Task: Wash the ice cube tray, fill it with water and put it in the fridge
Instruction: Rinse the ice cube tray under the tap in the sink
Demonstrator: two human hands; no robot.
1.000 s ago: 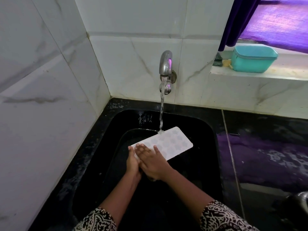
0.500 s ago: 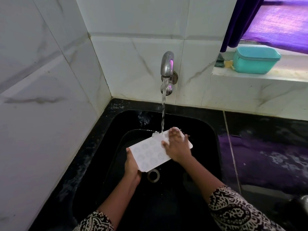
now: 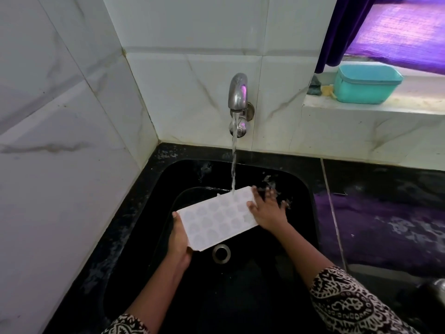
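Washing is the stage you are at, by the look of it; the tray (image 3: 218, 216) sits mid-frame, held over the black sink (image 3: 304, 189), slanting from lower left up to the right, just above the drain (image 3: 221, 253); water (image 3: 233, 169) from the tap (image 3: 238, 92) in the upper middle lands on its far edge. Your left hand (image 3: 179, 239) grips the tray's lower-left end, thumb along the edge and fingers curled beneath; your right hand (image 3: 267, 210) lies on the right end with fingers spread and fairly straight, thumb on the upper face, pressing rather than clasping, though the fingertips are blurred. The face turned up shows faint round cells; whether it is top or underside I cannot tell. I judge the task early: rinsing in hand, nothing else done; left for you are finishing the wash, filling the cells, and carrying the tray level to the fridge, which is out of view. A teal box (image 3: 367, 84) stands on the sill at upper right.
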